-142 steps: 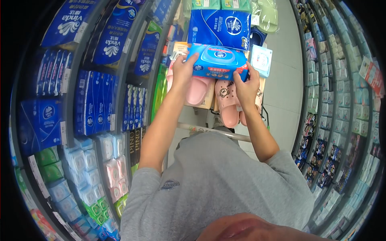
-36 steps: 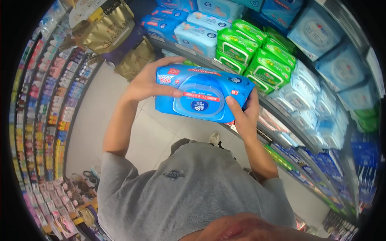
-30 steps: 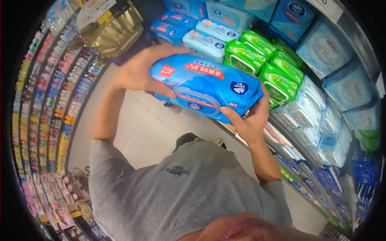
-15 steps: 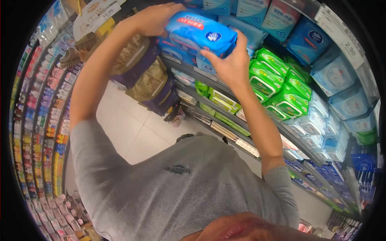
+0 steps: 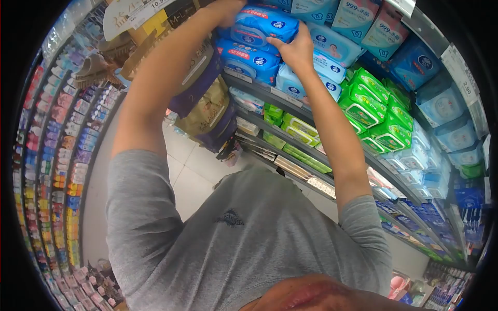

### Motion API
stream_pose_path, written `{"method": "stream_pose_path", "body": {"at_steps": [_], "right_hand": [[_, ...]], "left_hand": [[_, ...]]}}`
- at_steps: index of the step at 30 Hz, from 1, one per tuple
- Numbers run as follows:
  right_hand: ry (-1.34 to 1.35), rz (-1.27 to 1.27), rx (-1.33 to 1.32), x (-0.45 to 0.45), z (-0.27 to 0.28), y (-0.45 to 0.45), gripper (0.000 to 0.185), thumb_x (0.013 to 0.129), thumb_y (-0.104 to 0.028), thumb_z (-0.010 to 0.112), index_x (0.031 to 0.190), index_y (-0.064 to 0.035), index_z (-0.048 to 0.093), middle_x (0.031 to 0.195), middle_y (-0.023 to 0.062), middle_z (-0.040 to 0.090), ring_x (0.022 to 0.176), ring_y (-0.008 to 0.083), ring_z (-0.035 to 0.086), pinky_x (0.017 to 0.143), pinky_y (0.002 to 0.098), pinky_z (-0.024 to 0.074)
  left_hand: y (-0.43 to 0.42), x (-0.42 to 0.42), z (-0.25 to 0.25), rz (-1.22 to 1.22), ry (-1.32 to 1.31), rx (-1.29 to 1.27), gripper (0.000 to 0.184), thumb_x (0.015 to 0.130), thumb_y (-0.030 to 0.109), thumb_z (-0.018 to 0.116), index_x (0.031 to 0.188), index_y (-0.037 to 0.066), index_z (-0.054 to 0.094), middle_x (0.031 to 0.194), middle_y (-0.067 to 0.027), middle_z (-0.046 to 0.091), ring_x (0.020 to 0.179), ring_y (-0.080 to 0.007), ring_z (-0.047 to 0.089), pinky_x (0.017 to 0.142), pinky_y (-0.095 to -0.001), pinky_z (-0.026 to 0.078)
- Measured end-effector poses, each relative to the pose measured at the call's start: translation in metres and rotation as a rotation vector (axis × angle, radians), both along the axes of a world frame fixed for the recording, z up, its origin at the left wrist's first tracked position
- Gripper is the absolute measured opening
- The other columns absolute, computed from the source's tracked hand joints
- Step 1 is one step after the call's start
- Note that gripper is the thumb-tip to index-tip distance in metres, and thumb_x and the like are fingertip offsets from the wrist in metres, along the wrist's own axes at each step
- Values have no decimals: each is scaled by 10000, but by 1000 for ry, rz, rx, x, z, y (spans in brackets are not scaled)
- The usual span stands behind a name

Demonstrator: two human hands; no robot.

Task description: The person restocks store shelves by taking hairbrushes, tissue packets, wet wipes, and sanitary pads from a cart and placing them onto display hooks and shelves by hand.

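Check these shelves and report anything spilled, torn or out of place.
Nothing stands out. The upper blue pack at the right hand shows no tear, the green packs are stacked together, and no spill shows on the visible floor. The shelves' slant is probably just the camera's tilt and lens.

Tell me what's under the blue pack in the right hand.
Another blue pack, its printed front showing. The held pack covers part of its top, so I can't tell whether the two touch.
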State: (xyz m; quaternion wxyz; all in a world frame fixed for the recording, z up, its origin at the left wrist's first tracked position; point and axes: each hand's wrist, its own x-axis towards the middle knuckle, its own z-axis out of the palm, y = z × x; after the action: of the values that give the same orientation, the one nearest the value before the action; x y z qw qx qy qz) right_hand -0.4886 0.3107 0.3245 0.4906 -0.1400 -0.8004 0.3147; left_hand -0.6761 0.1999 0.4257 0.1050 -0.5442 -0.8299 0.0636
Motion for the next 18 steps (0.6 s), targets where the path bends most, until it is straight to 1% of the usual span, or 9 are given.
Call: {"method": "stream_pose_path", "body": {"at_steps": [3,5,7,12,14,15,16,17,18], "right_hand": [[-9,-48,57,-1,-2,-2,786,635,-297,900,1242,40,532,1164,227,624,1058,351,631,893,405,514],[-1,-78,99,-3,-6,1,774,641,-314,893,1231,42,541,1168,232,621,1060,358,627,889,405,513],[-35,-176,167,-4,-13,8,761,642,-330,886,1191,44,515,1043,248,634,922,384,651,793,437,527],[-200,-117,58,10,-9,10,681,661,-347,869,1112,61,562,1044,276,635,950,416,637,819,455,519],[-256,-79,29,12,-10,10,656,669,-338,865,1092,66,566,1038,281,636,955,422,634,824,457,518],[-268,-138,84,7,-12,12,661,675,-352,860,1106,60,575,987,248,665,910,386,659,793,432,527],[-277,-198,139,4,-12,14,666,682,-366,855,1121,54,583,936,215,693,865,349,685,763,407,537],[-280,-205,138,4,-11,14,666,682,-366,855,1121,54,583,936,215,693,865,349,685,763,407,537],[-294,-187,116,5,-9,12,634,699,-357,840,1112,53,586,955,226,688,870,351,684,756,406,537]], "left_hand": [[5,-5,-10,61,-35,-25,553,752,91,638,1279,-14,507,1090,-260,658,1056,-384,637,877,-432,532],[6,-9,-13,60,-17,35,514,743,96,644,1237,-11,553,1077,-234,674,1042,-363,652,874,-427,536],[9,-13,-16,74,-4,9,484,743,95,643,1211,-8,578,1073,-228,678,1039,-359,654,873,-424,537],[13,-15,-17,111,3,-83,409,746,91,638,1146,4,633,1068,-219,683,1039,-347,657,871,-421,538],[12,-11,-19,143,-11,0,401,754,83,633,1147,7,634,1073,-207,682,1052,-342,651,885,-421,528],[13,-6,-19,138,-18,1,401,754,83,633,1147,7,634,1073,-207,682,1052,-342,651,885,-421,528],[6,18,-7,156,-34,149,397,742,75,637,1133,1,638,1084,-205,676,1048,-348,648,889,-423,523],[-1,43,2,172,-50,295,394,731,66,641,1118,-4,643,1096,-203,670,1044,-354,646,892,-426,517],[-6,65,8,118,6,458,382,724,58,640,1101,1,644,1088,-201,667,1026,-355,646,889,-434,510]]}}
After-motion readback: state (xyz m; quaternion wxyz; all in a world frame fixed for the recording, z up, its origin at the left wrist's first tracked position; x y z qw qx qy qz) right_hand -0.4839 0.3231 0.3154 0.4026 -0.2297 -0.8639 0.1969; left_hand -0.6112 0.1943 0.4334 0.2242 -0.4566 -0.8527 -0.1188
